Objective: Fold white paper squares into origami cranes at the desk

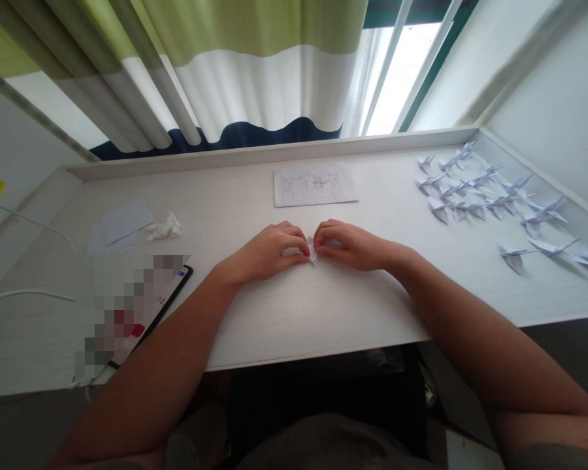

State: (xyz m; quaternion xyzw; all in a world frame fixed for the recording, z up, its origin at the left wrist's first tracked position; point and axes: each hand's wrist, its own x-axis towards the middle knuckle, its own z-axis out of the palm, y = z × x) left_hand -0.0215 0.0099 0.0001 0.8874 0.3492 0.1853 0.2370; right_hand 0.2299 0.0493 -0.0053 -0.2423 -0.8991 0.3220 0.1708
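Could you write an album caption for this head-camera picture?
Left hand and right hand pinch a small folded paper at a white desk, folded paper birds clustered to the right.

Piece [312, 252] between left hand [270, 250] and right hand [355, 245] looks matt paper | cranes [500, 203] right of right hand: crisp paper | desk [284, 313] under hands: smooth, faintly grained | curtain [259, 78] beyond: matt cloth | tissue [165, 227] left of left hand: crumpled

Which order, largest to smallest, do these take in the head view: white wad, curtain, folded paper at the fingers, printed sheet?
1. Curtain
2. Printed sheet
3. White wad
4. Folded paper, judged by what shows; the fingers may hide some.
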